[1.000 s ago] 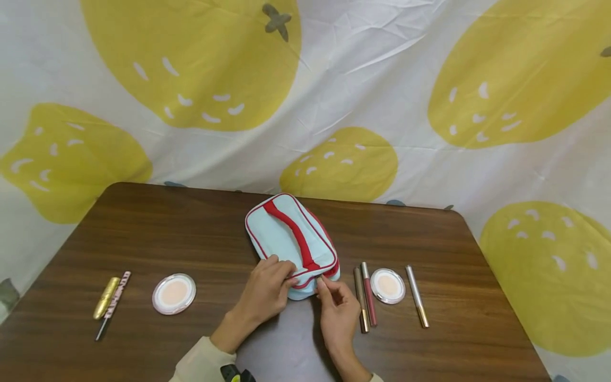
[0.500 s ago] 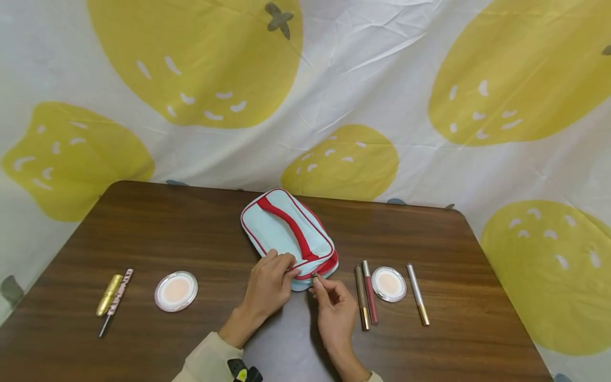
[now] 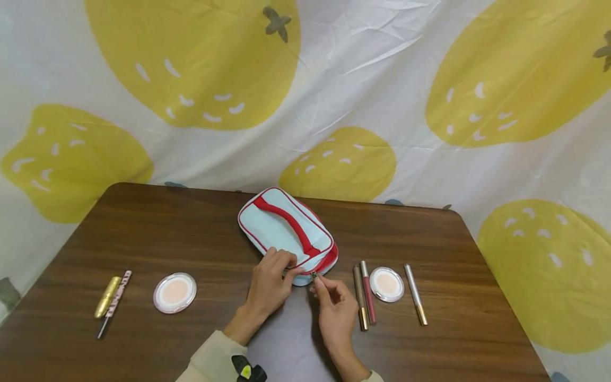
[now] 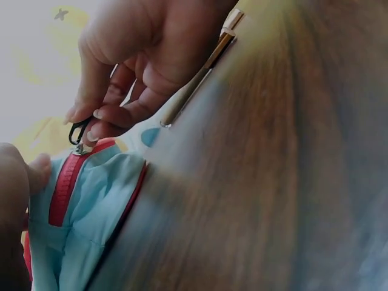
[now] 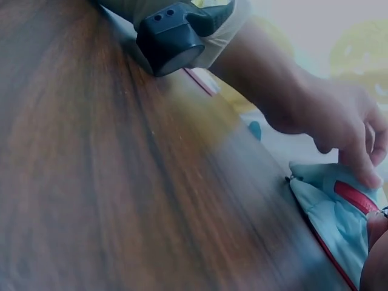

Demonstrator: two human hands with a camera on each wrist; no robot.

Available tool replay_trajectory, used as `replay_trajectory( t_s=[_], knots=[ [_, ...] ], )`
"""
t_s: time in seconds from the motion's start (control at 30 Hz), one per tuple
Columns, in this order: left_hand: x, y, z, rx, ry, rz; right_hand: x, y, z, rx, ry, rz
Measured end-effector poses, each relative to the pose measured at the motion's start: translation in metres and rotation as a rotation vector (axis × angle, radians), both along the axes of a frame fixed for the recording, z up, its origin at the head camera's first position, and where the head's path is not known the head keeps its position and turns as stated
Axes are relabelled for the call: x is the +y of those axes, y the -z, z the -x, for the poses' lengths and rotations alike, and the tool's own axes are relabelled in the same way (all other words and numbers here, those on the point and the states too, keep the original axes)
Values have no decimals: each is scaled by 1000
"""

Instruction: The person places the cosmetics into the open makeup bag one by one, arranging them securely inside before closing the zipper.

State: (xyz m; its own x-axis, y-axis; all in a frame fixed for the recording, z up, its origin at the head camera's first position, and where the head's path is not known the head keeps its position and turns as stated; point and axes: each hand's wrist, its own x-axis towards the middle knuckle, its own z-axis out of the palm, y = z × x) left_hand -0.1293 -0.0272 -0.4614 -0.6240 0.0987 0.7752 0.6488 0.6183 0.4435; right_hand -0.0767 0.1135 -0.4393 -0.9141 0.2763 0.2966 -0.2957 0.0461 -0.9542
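A light blue cosmetic bag (image 3: 269, 228) with red piping and a red handle (image 3: 295, 225) lies near the table's middle. My left hand (image 3: 272, 281) holds the bag's near end, thumb and fingers on the fabric beside the zip. Between thumb and index finger, my right hand (image 3: 337, 313) pinches the dark zipper pull (image 4: 77, 130). Red zipper teeth (image 4: 63, 189) run from the pull along the bag's end in the left wrist view. At the bag's near right side, the red-lined seam gapes. What the bag contains is hidden.
On the right lie a brown tube (image 3: 360, 297), a pink-red tube (image 3: 368, 292), a round compact (image 3: 386, 284) and a silver-gold tube (image 3: 416, 294). Leftward are another compact (image 3: 174, 293), a gold tube (image 3: 107, 297) and a patterned tube (image 3: 114, 302). A lemon-print cloth (image 3: 334, 106) hangs behind.
The right hand has drawn the zipper pull leftward round the bag's near end, and the red-edged gap at the right has widened. The bag has shifted slightly left and away.
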Motion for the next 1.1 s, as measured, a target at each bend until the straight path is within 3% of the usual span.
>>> replay_trajectory(
  t_s=[0.17, 0.23, 0.33, 0.53, 0.83, 1.1],
  knots=[
    [-6, -4, 4, 52, 37, 82, 1, 0, 1, -11, 34, -14],
    [-12, -7, 8, 55, 80, 124, 1, 0, 1, -12, 47, -24],
    [-27, -9, 16, 1, 173, 166, 1, 0, 2, -19, 55, -26],
    [-59, -4, 34, -115, 265, 119, 1, 2, 2, -39, 49, 1],
    [-80, 0, 49, -124, 421, 107, 2, 5, 3, -40, 37, 18],
    [-79, 8, 55, -147, 427, -16, 2, 4, 2, -36, 45, 21]
  ],
)
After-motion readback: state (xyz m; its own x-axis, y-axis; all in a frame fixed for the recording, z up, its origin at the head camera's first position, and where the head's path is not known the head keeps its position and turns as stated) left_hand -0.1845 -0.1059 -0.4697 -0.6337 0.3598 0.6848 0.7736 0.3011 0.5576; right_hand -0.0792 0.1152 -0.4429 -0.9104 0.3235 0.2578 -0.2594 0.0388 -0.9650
